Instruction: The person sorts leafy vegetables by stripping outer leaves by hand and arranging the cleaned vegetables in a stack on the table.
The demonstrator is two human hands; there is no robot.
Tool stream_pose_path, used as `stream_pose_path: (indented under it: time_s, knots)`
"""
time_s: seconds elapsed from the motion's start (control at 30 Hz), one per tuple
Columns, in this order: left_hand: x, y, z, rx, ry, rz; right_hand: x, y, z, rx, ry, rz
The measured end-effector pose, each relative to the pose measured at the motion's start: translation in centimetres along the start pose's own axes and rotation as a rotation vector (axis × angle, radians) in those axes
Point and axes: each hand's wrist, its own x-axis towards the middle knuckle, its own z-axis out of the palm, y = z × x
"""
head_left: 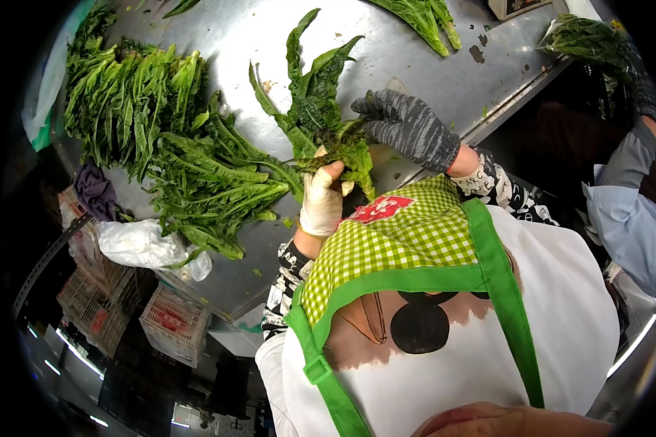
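Under and beyond the white-covered left hand (321, 204) and the grey knitted-gloved right hand (412, 131) spreads a broad, shiny metal bench (444, 87). On it, well out past the left hand on its outer side, a long stack of dark green leafy vegetables (135, 95) lies with pale cut ends lined up; this part looks finished. Nearer, just beside the left hand, a looser heap of broad green leaves (211, 182) fans out less evenly and seems left to deal with, so I judge the work partway along. A smaller group of light-stemmed greens (419, 22) lies beyond the right hand, apart from it. The dark green long-leaved bunch (321, 95) is between the two hands: the left thumb and fingers pinch it low down, while the right hand's bent fingers are at its side, though whether they grip a leaf I cannot tell. Its upper leaves are upright, narrow, crinkled and glossy; lower ones near the left thumb look darker, frilled and brownish, with a paler green leaf drooping below. A crumpled white plastic bag (142, 244) and a smaller bundled purple cloth (98, 191) lie outward of the left hand.
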Motion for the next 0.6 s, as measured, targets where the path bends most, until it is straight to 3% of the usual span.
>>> stream_pose_path:
  time_s: [0.1, 0.5, 0.6]
  knots:
    - [-0.1, 0.2, 0.5, 0.019, 0.032, 0.026, -0.1, -0.7, 0.1, 0.213, 0.053, 0.013]
    - [-0.2, 0.2, 0.2, 0.115, 0.052, 0.075, -0.1, -3.4, -1.3, 0.036, 0.122, 0.244]
    - [-0.3, 0.3, 0.3, 0.156, 0.012, 0.079, 0.0, -0.9, -0.6, -0.212, 0.093, 0.028]
